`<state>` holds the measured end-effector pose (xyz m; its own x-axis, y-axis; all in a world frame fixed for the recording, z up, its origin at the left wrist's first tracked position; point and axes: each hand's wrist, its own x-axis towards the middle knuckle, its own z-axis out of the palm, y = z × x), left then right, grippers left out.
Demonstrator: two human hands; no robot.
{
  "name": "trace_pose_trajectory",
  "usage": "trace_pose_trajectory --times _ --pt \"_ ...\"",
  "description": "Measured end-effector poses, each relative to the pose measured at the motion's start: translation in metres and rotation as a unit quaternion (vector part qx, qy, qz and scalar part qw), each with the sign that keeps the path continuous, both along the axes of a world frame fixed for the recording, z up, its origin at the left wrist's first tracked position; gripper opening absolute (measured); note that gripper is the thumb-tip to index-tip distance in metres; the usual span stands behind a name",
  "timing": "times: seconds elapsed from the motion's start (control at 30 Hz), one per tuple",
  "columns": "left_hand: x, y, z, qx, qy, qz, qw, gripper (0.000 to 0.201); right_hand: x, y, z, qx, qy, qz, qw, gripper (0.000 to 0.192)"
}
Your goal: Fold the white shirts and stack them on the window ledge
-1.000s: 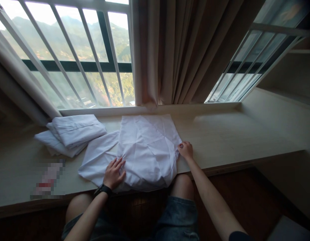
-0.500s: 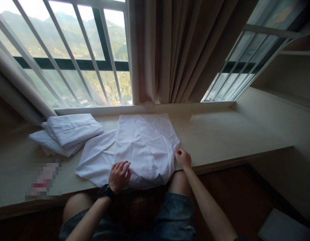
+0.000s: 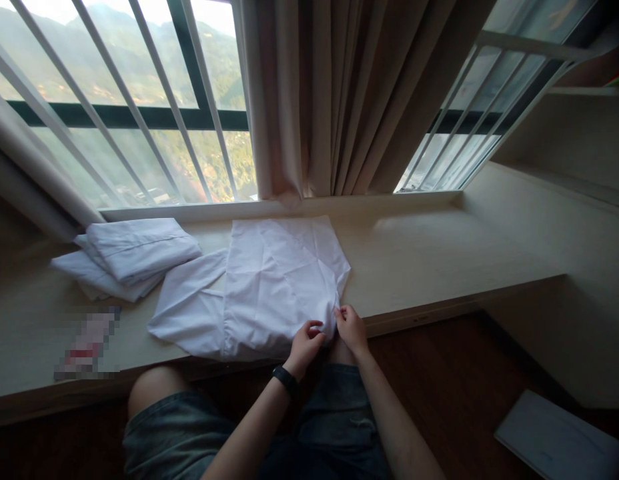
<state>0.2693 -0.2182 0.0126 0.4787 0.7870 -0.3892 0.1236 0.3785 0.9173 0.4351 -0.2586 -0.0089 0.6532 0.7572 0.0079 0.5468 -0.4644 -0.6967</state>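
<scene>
A white shirt (image 3: 274, 287) lies partly folded on the pale ledge in front of me, with a sleeve-like part spread to the left and light creases across its middle. My right hand (image 3: 350, 328) pinches the shirt at its near right edge. Close beside it, my left hand (image 3: 306, 343) has its fingers curled on the near edge of the cloth, thumb and forefinger drawn together. A dark watch (image 3: 285, 381) is on the left wrist. The exact grip of the left fingertips is partly hidden.
Folded white clothes (image 3: 139, 250) are stacked at the left of the ledge (image 3: 429, 253). Nearer the front lies a blurred-out flat item (image 3: 87, 345). Curtains (image 3: 309, 100) and barred windows stand behind. A pale flat object (image 3: 554, 433) is low at the right.
My left hand has moved right along the near edge of the shirt, up to my right hand. The right hand keeps its pinch, slightly nearer me. The view has shifted a little.
</scene>
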Motion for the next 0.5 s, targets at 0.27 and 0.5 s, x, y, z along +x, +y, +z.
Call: trace_pose_trajectory --times 0.27,0.5 --pt "-0.006 -0.012 0.007 -0.015 -0.042 0.002 0.999 0.044 -0.003 -0.003 0.01 -0.081 -0.03 0.023 0.996 0.031" --pt "-0.002 -0.017 -0.007 -0.129 0.003 -0.048 0.991 0.06 -0.009 -0.003 0.028 -0.203 -0.084 0.025 0.975 0.03"
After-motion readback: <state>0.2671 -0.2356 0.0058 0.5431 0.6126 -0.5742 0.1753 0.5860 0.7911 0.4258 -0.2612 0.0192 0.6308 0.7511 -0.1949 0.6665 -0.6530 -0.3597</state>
